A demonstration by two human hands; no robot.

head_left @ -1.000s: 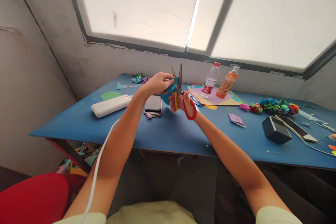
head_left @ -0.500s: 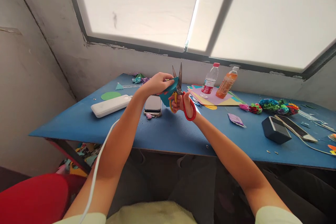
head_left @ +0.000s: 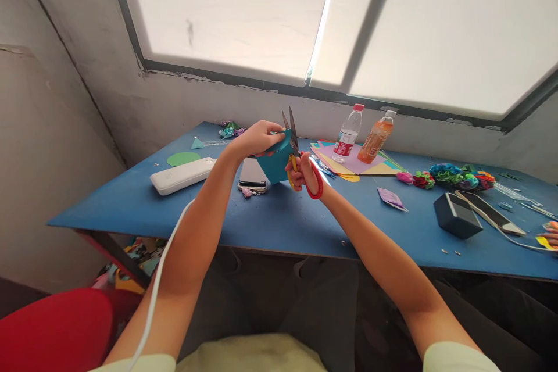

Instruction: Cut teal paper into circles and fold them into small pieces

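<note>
My left hand (head_left: 257, 138) is closed on the top edge of a teal piece of paper (head_left: 274, 163), held up above the blue table (head_left: 279, 218). My right hand (head_left: 301, 170) grips scissors (head_left: 295, 151) with red and yellow handles. Their blades point up and are nearly closed against the paper's right edge. Both hands meet over the middle of the table.
A phone (head_left: 251, 174) and a white power bank (head_left: 182, 175) lie left of the hands, with a green paper disc (head_left: 183, 158) behind. Coloured sheets (head_left: 349, 161), two bottles (head_left: 346, 135), paper flowers (head_left: 453, 176), a dark box (head_left: 455, 216) and a second phone (head_left: 490, 212) lie to the right.
The scissor blades have closed from wide apart to nearly together. The teal paper has turned and dropped slightly, showing more of its face. A fingertip has appeared at the right edge.
</note>
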